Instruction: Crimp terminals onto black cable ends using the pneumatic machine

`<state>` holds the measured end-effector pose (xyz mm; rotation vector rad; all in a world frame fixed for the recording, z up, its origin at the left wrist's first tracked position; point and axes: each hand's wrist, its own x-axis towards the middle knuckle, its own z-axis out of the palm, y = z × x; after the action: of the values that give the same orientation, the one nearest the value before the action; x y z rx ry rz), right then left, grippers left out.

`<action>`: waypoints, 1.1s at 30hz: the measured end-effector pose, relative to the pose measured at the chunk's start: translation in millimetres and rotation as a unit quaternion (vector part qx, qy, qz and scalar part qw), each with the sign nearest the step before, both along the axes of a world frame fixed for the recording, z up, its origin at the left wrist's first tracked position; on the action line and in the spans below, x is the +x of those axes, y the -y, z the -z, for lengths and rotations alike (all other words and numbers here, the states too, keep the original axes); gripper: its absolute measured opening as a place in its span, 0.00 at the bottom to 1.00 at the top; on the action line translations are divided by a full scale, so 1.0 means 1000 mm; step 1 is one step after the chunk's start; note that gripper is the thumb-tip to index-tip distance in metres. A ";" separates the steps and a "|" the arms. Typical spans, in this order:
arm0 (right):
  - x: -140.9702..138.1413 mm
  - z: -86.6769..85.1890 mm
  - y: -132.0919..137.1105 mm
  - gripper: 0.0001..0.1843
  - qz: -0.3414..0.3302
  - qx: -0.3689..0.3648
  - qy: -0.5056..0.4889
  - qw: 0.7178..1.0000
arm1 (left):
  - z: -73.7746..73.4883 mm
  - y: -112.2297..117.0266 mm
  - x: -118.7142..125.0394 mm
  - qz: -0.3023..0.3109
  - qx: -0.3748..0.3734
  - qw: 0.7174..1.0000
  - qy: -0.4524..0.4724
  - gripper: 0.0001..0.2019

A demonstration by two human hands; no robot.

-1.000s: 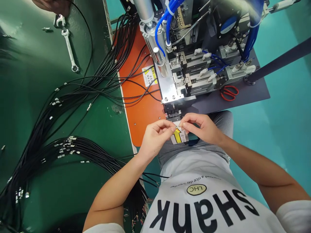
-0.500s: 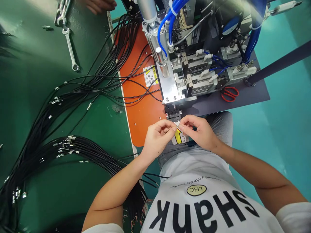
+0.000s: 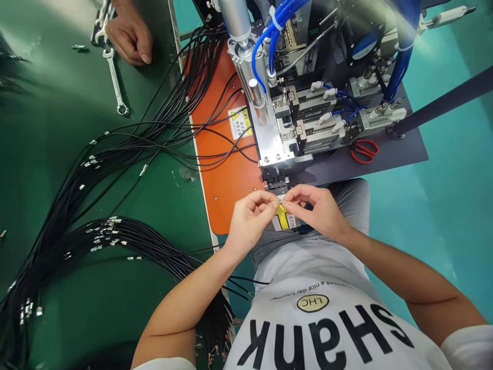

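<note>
My left hand is closed in a pinch, thumb against forefinger. Facing it, my right hand pinches the same way, and the fingertips of both nearly meet. Between them shows a tiny, thin, light-coloured piece, too small to name. Just beneath the fingers lies a plate with a yellow arrow label, partly covered by my hands. Directly beyond them is the front end of the machine's metal block, with a small black fixture at its foot.
Bundled black cables with metal connector ends spread over the green table. A co-worker's hand rests by the wrenches. Red-handled scissors lie on the dark base plate. An orange board sits left of the machine.
The co-worker's hand has come further into view, down beside the wrenches. My two hands stay pinched together in almost the same place, with slight finger movement.
</note>
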<state>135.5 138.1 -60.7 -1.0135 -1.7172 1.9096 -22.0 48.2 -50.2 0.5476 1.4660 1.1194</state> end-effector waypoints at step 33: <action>-0.003 0.006 0.003 0.06 0.029 0.025 0.018 0.999 | 0.000 -0.003 0.002 -0.021 0.005 1.000 -0.004 0.12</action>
<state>132.9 135.6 -66.5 -1.0728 -1.7270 1.8136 -20.3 50.8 -50.1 0.5311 1.4865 1.1600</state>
